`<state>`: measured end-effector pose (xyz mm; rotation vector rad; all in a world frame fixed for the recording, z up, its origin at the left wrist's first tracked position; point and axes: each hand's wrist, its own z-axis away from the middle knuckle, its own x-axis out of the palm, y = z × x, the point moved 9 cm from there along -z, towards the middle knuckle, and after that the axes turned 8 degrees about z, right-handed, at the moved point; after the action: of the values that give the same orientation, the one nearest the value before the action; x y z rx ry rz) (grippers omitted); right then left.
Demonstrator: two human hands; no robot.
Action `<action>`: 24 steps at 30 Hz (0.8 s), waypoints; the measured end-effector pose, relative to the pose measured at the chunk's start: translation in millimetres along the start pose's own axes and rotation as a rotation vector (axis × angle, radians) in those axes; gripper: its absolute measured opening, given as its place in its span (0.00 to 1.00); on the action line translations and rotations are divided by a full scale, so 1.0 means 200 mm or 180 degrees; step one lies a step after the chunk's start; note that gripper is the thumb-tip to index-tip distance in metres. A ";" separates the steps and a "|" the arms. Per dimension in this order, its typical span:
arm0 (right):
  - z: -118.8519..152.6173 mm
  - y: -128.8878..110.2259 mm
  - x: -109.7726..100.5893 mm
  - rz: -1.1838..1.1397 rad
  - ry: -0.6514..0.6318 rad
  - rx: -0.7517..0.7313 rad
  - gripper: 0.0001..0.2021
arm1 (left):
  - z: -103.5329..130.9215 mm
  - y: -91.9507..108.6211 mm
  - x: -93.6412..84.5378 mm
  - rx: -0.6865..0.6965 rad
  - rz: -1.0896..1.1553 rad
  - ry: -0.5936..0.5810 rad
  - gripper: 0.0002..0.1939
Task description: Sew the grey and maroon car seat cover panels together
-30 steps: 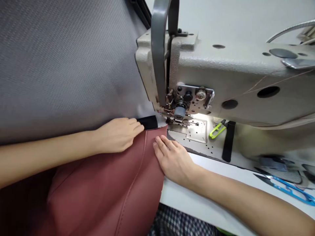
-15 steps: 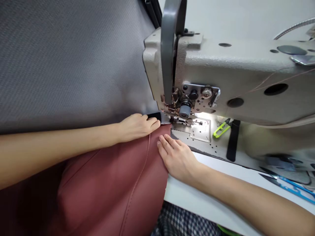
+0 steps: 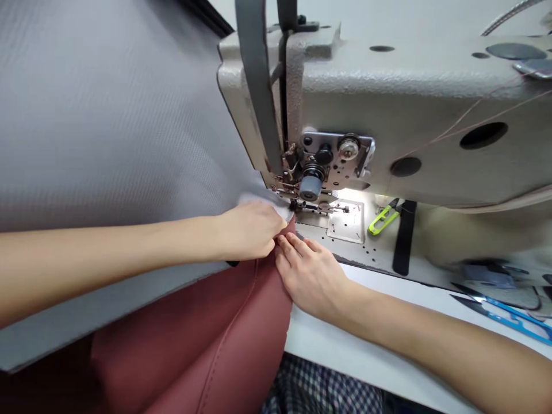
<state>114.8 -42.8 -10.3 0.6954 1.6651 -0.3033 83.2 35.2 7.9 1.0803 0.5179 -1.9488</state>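
Note:
Red leather-like material (image 3: 233, 333) with a stitched seam hangs toward my lap. Its top corner reaches the needle area of the sewing machine (image 3: 345, 98). Grey textured fabric (image 3: 129, 115) lies over its left part. My left hand (image 3: 252, 230) is closed on the edge of the grey fabric near the presser foot, its fingertips partly hidden. Just below and to the right, my right hand (image 3: 308, 273) rests with fingers stretched out flat on the red material, close to the left fingertips. A small dark piece (image 3: 233, 263) shows under my left wrist.
Yellow-green thread snips (image 3: 383, 217) and a black strip (image 3: 404, 238) lie on the machine bed, right of the needle plate (image 3: 346, 221). Blue-handled scissors (image 3: 513, 316) are at the right on the white table edge (image 3: 366, 339). A checked cloth (image 3: 319, 385) shows below.
My left hand has turned and brought the grey fabric's edge over the red material, covering the black piece seen before. The machine sits further left in view. My right hand stays almost in place.

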 end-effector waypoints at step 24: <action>-0.01 -0.06 0.01 -0.0246 0.0215 -0.0229 0.21 | -0.08 0.00 -0.04 -0.0245 0.0381 0.0300 0.12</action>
<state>106.5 -51.3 -14.4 0.5943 1.7614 -0.2758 93.0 50.7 5.8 1.1323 0.5619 -1.7669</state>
